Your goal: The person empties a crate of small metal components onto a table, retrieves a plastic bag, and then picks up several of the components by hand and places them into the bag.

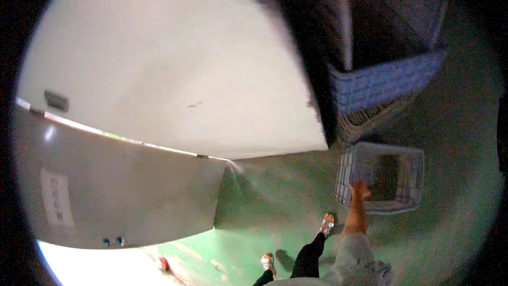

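Right hand [361, 189]: reaching down to the near left rim of a pale slatted crate [382, 184] on the green floor [455, 143]; finger spread too blurred to tell. Left hand: out of view. Step judged: taking hold of the crate; next calls for a firm rim grip. Farther off: blue woven basket [386, 82]. Left: white wall [174, 69], grey door [127, 196].

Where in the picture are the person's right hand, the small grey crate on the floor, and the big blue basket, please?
right hand [361, 189]: head view, back of the hand at the crate's near rim.
small grey crate [407, 154]: head view, its far rim.
big blue basket [386, 82]: head view, its woven front wall.
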Motion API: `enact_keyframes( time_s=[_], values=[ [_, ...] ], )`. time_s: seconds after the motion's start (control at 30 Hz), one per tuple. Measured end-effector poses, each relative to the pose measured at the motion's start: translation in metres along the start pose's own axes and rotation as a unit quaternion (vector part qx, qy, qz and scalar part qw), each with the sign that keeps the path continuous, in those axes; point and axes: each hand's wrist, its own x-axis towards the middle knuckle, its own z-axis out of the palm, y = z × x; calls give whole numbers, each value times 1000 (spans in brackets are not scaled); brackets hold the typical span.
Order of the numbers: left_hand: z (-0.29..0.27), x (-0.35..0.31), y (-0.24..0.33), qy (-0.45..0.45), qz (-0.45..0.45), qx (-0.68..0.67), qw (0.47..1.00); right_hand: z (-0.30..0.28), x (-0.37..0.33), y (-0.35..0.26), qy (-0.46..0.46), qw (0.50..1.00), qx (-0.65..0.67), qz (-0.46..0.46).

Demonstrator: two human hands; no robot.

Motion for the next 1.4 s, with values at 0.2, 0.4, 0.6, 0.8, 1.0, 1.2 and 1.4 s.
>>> enact_keyframes(
  time_s=[0.2,0.4,0.6,0.8,1.0,1.2,1.4],
  values=[
    [68,-61,-196,13,-100,-135,986,71,-114,19,86,989,-21,118],
    [161,-101,-347,16,-145,-308,940,206,-291,-58,-54,937,-215,-270],
    [235,-159,-550,91,-273,-515,807,343,-617,-199,-435,796,8,-421],
    [272,-133,-700,251,-355,-598,673,425,-869,-238,-143,612,-276,-727],
    [171,-16,-716,267,-313,-686,600,500,-944,-299,-206,638,-318,-671],
    [48,82,-776,215,-155,-765,587,606,-1034,-382,-308,628,-283,-657],
    [27,115,-894,241,-262,-838,413,725,-1146,-481,-238,577,-231,-747]
  ],
)
